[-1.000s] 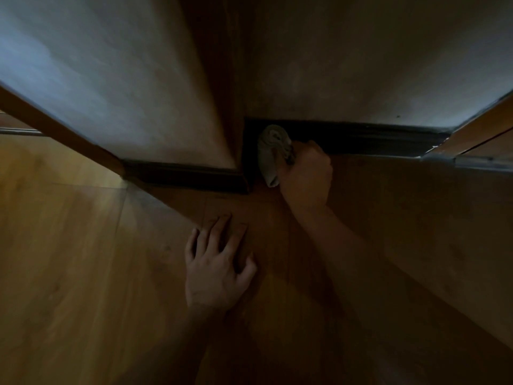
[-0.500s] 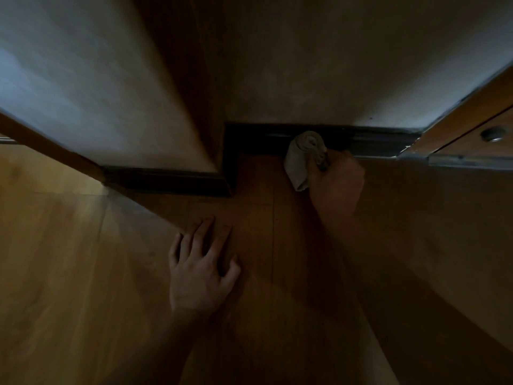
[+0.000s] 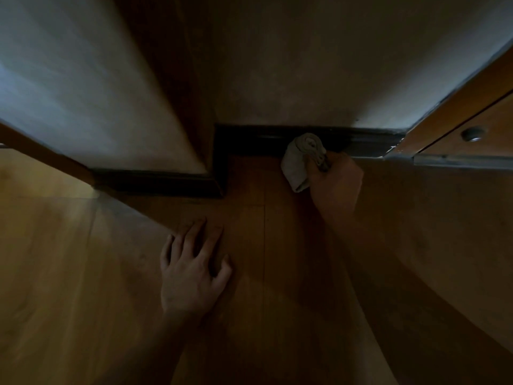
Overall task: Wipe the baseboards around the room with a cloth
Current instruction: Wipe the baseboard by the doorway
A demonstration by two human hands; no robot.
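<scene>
Head view: wooden panel abuts baseboard right of cloth.

The right hand grips a bunched pale grey cloth, whose upper end touches the dark wooden baseboard just above the grip. Left of the grip, the baseboard turns round a jutting corner of pale plaster wall. Below and left of the grip, the left hand rests flat, fingers spread, on the brown wooden plank floor. Right of the grip sits a round metal knob on an orange-brown wooden panel.
</scene>
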